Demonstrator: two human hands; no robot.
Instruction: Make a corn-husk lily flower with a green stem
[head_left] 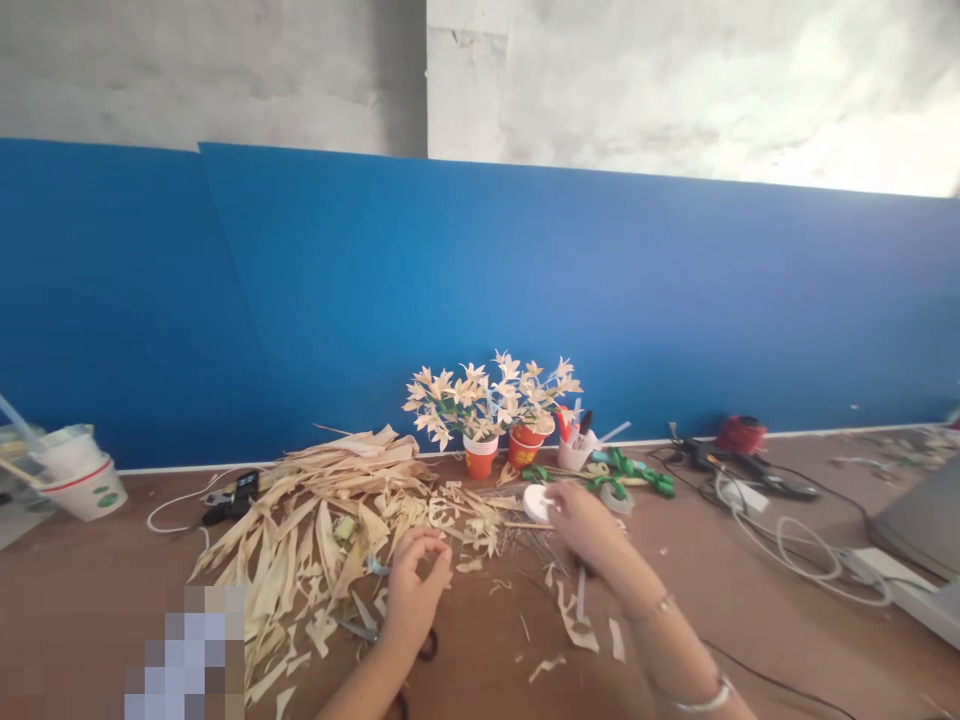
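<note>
My left hand (pixel 417 582) is over the near side of the scraps, thumb and fingertips brought together in a pinch; anything between them is too small to make out. Fingers bent and close together, my right hand (pixel 583 522) is at a small white round dish or lid (pixel 536 503). Its fingertips overlap the right edge, and what they grip is hidden. Behind both hands, pale husk flowers (pixel 502 392) stand in red paper cups (pixel 480 462). Dry corn husks (pixel 322 500) spread in a heap to the left. Scissors (pixel 361 628) lie beside my left wrist, partly covered.
Green tape or ribbon pieces (pixel 622 470) and a white cup of tools (pixel 576 452) are at the back. Cables (pixel 810 560) run along the right, near a grey laptop (pixel 919 520). A paper bucket (pixel 86 488) stands far left. A blue partition (pixel 480 270) closes off the back.
</note>
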